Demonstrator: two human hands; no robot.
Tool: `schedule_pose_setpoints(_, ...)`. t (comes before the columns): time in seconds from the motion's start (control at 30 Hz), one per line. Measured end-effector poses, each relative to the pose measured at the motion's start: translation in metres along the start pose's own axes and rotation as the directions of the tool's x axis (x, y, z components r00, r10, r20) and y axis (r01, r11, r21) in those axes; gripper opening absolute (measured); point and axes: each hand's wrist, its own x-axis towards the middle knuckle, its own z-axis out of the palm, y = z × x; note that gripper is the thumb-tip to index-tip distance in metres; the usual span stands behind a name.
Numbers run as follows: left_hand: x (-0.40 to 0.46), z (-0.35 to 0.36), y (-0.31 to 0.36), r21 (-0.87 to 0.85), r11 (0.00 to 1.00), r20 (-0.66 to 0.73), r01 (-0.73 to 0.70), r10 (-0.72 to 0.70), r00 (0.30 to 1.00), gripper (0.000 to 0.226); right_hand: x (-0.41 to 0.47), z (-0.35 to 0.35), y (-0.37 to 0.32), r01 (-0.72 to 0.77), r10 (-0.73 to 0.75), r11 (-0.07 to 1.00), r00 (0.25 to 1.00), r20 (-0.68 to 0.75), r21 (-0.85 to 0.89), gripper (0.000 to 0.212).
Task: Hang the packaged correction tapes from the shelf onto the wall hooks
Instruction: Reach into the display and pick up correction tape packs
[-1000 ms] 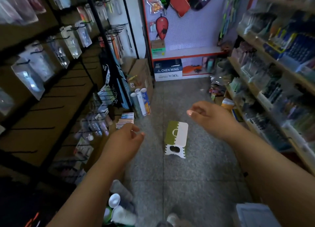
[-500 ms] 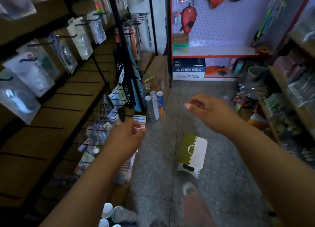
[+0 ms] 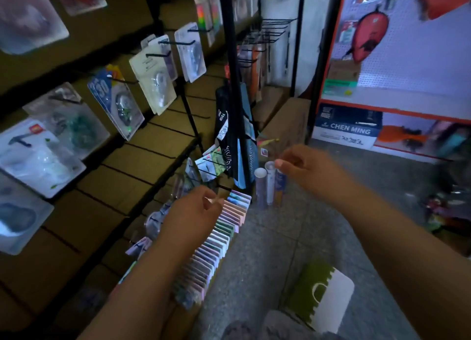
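**Reaching in with both hands empty, no pack picked yet**

Left hand (image 3: 193,212) hangs over a row of small coloured cards (image 3: 219,240), fingers loosely curled, holding nothing visible. Right hand (image 3: 303,168) is out above the upright tubes (image 3: 267,184), fingers also loosely bent and empty. Packaged correction tapes (image 3: 155,82) already hang on wall hooks (image 3: 175,43) up left; the shelf stock isn't identifiable here, the view is blurred. Judgement: the person should find the supply first, take one pack by its card top, keep the hang hole clear of the fingers, and thread it square onto a free hook.
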Motion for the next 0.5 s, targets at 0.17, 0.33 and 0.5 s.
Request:
schedule_pose_setpoints(0.17, 0.042, -0.008, 0.0, -0.034, 0.998, -0.002, 0.044, -0.044, 0.999, 0.018, 0.051, 0.011, -0.007, 0.014, -0.013, 1.0, 0.997, 0.07, -0.007, 0.026)
schedule_pose_setpoints(0.33, 0.09, -0.022, -0.002, -0.068, 0.998, -0.114, -0.004, -0.003, 0.994, 0.01, 0.096, 0.028, -0.013, 0.002, -0.003, 1.0, 0.998, 0.065, 0.02, 0.03)
schedule_pose_setpoints(0.5, 0.134, -0.034, -0.017, -0.044, 0.999, -0.055, -0.03, 0.027, 0.998, 0.011, 0.143, 0.047, -0.024, -0.047, 0.044, 0.998, 0.997, 0.069, 0.038, 0.029)
